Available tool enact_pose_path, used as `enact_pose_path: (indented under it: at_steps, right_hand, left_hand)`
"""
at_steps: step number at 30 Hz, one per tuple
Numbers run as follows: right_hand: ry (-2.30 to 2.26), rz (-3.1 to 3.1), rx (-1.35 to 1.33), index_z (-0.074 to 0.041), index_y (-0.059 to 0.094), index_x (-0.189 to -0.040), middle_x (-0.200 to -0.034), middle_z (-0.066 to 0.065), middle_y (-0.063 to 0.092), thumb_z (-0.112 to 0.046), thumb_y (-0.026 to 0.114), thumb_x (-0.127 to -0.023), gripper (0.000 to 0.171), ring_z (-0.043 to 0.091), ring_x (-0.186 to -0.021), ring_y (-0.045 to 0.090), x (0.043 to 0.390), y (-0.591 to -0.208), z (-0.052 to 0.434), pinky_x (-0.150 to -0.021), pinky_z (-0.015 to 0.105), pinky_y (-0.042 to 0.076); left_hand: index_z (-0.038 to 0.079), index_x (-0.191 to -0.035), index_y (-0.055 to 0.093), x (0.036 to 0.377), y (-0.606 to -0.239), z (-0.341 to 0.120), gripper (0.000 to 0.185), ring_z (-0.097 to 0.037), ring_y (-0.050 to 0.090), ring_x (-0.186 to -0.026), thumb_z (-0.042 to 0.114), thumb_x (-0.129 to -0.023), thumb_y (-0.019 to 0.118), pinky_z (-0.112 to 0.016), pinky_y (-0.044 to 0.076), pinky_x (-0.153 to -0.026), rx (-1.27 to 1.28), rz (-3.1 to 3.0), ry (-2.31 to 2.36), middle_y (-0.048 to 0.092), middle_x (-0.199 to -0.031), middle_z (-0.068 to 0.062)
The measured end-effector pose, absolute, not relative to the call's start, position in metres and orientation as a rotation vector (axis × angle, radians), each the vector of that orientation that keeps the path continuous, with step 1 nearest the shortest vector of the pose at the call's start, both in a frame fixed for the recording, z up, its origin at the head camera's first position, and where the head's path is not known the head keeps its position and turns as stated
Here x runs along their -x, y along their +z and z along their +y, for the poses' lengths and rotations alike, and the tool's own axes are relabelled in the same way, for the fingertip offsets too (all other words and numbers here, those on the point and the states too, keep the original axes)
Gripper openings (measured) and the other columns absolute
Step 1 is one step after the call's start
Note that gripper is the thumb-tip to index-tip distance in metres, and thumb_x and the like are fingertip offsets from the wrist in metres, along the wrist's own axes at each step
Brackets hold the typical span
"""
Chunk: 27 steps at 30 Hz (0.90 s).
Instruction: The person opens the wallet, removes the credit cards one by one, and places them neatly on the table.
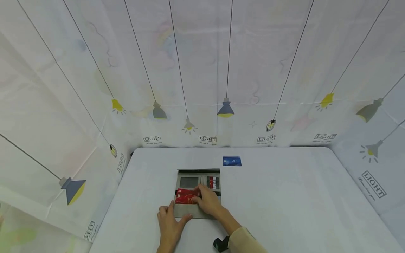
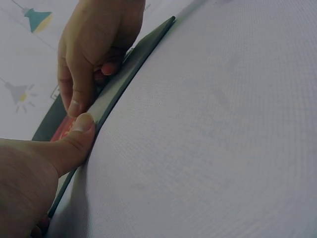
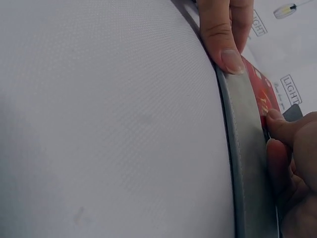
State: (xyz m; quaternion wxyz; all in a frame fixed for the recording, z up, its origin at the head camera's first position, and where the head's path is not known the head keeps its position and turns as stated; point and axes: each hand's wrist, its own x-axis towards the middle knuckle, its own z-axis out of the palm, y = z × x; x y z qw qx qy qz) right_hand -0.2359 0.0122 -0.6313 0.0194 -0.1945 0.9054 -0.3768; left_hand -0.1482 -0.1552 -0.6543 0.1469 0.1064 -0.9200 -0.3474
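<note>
An unfolded grey wallet lies on the white table in the head view, with a dark window pocket and card slots at its far part. My left hand grips its near left corner, thumb on the near edge and fingers along the left side. Between thumb and fingers, my right hand pinches the right end of a red card, which lies over the wallet's middle. In the right wrist view the red card shows beyond the wallet's grey near flap. Whether the card is inside a slot is hidden.
A blue card lies on the table behind the wallet, to the right. Near the right sleeve there is a small black object. A white curtain printed with lamps hangs along the table's far edge.
</note>
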Motion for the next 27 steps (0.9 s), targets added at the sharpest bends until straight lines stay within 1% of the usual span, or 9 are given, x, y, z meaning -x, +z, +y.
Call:
enact_pose_path:
  at_steps: [4,7,10,12,16,18,21,27]
  right_hand:
    - [-1.22,2.797,0.598,-0.014,0.063,-0.118,-0.087,-0.007,0.057,-0.028,0.071,-0.093,0.029,0.004,-0.074,0.047,0.2376,-0.633,0.0136,-0.066,0.022,0.041]
    - [-1.312,2.754,0.534,-0.012,0.062,-0.121,-0.084,-0.007,0.058,-0.028,0.072,-0.092,0.035,0.002,-0.071,0.047,0.2374,-0.6356,0.0146,-0.065,0.02,0.041]
    - [-1.455,2.682,0.448,-0.007,0.062,-0.121,-0.084,-0.004,0.062,-0.026,0.076,-0.089,0.039,0.002,-0.068,0.049,0.2366,-0.6367,0.0155,-0.062,0.019,0.043]
    - [-1.53,2.635,0.395,-0.007,0.064,-0.116,-0.084,-0.003,0.063,-0.025,0.078,-0.087,0.037,0.002,-0.066,0.05,0.236,-0.6361,0.0159,-0.06,0.019,0.044]
    - [-1.569,2.626,0.387,-0.008,0.066,-0.102,-0.082,0.0,0.066,-0.026,0.079,-0.085,0.028,0.003,-0.063,0.05,0.2354,-0.6344,0.0162,-0.055,0.019,0.043]
    - [-1.575,2.626,0.387,-0.008,0.066,-0.098,-0.081,0.0,0.067,-0.026,0.079,-0.085,0.026,0.004,-0.062,0.05,0.2351,-0.6339,0.0161,-0.053,0.019,0.044]
    - [-1.612,2.597,0.359,-0.009,0.067,-0.098,-0.082,0.002,0.067,-0.025,0.078,-0.087,0.023,0.005,-0.062,0.052,0.234,-0.6327,0.0163,-0.053,0.02,0.046]
    - [-1.723,2.473,0.283,-0.008,0.066,-0.103,-0.086,0.005,0.067,-0.025,0.076,-0.09,0.024,0.009,-0.058,0.056,0.2303,-0.6293,0.0199,-0.051,0.023,0.051]
  left_hand:
    - [-0.007,-0.137,0.055,0.1491,-0.6543,-0.1553,0.098,-0.019,0.034,-0.091,0.054,-0.067,0.087,-0.031,0.032,-0.075,-0.313,-2.653,-1.008,0.038,-0.097,-0.007]
    - [-0.006,-0.138,0.054,0.1496,-0.6547,-0.1552,0.099,-0.018,0.034,-0.092,0.055,-0.067,0.087,-0.032,0.032,-0.076,-0.325,-2.667,-1.015,0.038,-0.098,-0.006]
    - [-0.005,-0.139,0.053,0.15,-0.6543,-0.1552,0.099,-0.018,0.034,-0.093,0.054,-0.067,0.087,-0.032,0.033,-0.078,-0.341,-2.683,-1.031,0.038,-0.1,-0.006]
    - [-0.005,-0.14,0.053,0.1498,-0.6534,-0.1552,0.099,-0.018,0.034,-0.094,0.054,-0.068,0.087,-0.032,0.033,-0.079,-0.35,-2.692,-1.044,0.038,-0.101,-0.006]
    - [-0.004,-0.14,0.053,0.1491,-0.6512,-0.1554,0.098,-0.018,0.033,-0.095,0.052,-0.068,0.087,-0.032,0.033,-0.078,-0.357,-2.687,-1.058,0.038,-0.101,-0.006]
    - [-0.004,-0.14,0.053,0.1489,-0.6507,-0.1554,0.098,-0.018,0.033,-0.094,0.052,-0.068,0.088,-0.032,0.033,-0.078,-0.357,-2.687,-1.056,0.038,-0.101,-0.006]
    - [-0.004,-0.14,0.053,0.1492,-0.6507,-0.1556,0.097,-0.018,0.033,-0.094,0.052,-0.068,0.088,-0.032,0.033,-0.078,-0.36,-2.688,-1.051,0.038,-0.101,-0.006]
    - [-0.005,-0.138,0.055,0.1485,-0.6518,-0.1552,0.097,-0.019,0.034,-0.094,0.053,-0.067,0.087,-0.032,0.033,-0.077,-0.353,-2.671,-1.032,0.038,-0.1,-0.006]
